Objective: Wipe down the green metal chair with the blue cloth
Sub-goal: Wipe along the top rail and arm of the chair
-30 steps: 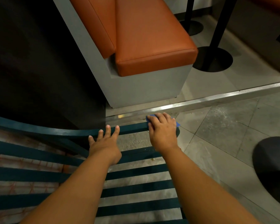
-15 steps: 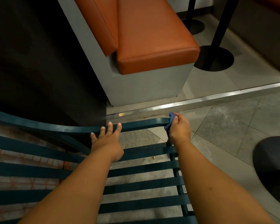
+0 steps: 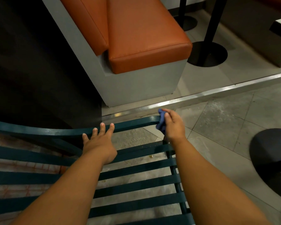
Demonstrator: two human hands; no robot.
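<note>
One green slatted metal chair. Right hand clamps one bunched blue cloth against the rail end; left hand, fingers spread, rests on that rail.

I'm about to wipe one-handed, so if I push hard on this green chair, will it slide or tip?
Probably steady: the left hand braces the green chair at its top rail. The smooth floor tiles might let it slide. The blue cloth looks limp, so it cushions little.

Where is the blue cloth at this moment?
In the head view, right of centre: the cloth is bunched in the right hand, at the right end of the chair's top rail.
</note>
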